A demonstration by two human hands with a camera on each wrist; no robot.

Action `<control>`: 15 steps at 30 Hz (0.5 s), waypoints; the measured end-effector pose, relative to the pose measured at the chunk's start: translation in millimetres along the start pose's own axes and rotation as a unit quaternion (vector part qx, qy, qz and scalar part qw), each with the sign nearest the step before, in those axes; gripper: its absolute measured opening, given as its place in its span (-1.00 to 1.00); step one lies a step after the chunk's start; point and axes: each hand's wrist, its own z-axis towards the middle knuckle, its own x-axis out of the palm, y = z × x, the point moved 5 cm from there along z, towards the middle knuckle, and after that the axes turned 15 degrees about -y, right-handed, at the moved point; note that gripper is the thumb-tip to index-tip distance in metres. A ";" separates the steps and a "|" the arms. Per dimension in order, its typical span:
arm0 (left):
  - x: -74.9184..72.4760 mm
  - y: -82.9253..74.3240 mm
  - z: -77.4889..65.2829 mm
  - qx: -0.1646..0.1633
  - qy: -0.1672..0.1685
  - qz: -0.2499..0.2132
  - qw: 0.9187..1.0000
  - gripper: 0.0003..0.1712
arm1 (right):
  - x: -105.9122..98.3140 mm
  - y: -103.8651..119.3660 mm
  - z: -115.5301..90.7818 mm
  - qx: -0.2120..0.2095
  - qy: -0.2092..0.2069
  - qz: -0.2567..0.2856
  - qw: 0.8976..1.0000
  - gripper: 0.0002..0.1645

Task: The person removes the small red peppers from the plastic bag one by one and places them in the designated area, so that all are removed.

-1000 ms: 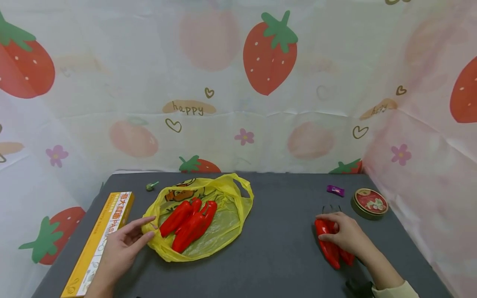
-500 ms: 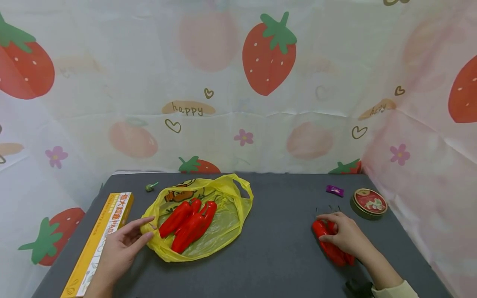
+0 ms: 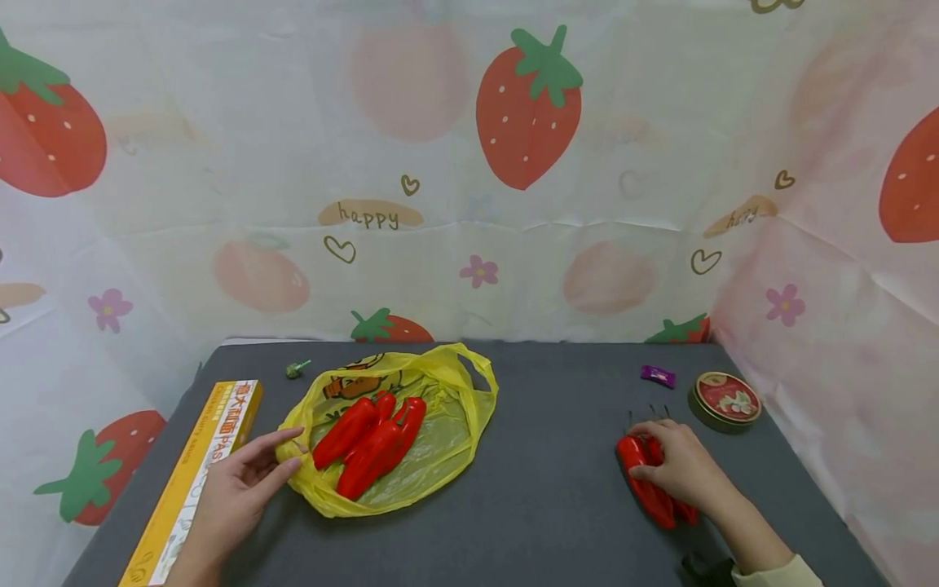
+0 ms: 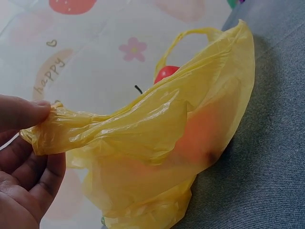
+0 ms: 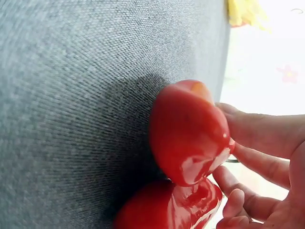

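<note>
with my left hand (image 3: 242, 493) pinching the yellow bag (image 3: 447, 436) and my right hand (image 3: 682, 466) grasping a red pepper (image 5: 183, 136), i seem mid-pickup, which likely calls for a steady lift next.

The bag (image 3: 447, 456), thin yellow plastic with a dark and orange print, gapes open to the right of the left fingers (image 4: 51, 176), its near rim gathered between them and the thumb. Inside, just beyond those fingertips, several glossy red peppers (image 3: 372, 463) lie slantwise in a heap. More red peppers, at least two side by side (image 3: 649, 493), sit in the right fingers (image 5: 262, 162), dark stems past the fingertips, tapered ends below the thumb.
</note>
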 end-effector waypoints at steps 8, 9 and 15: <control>-1.5 -0.8 0.5 0.003 -0.006 -0.002 1.000 -0.59 | -1.6 0.6 -1.7 -0.004 -0.010 -0.003 1.000 -0.39; -1.9 -1.0 0.6 0.004 -0.007 -0.002 1.000 -0.59 | -2.0 1.2 -1.6 -0.006 -0.011 0.001 1.000 -0.39; -2.1 -2.2 0.4 0.009 -0.003 -0.014 1.000 -0.59 | -7.4 15.5 4.0 -0.025 -0.021 0.035 0.999 -0.38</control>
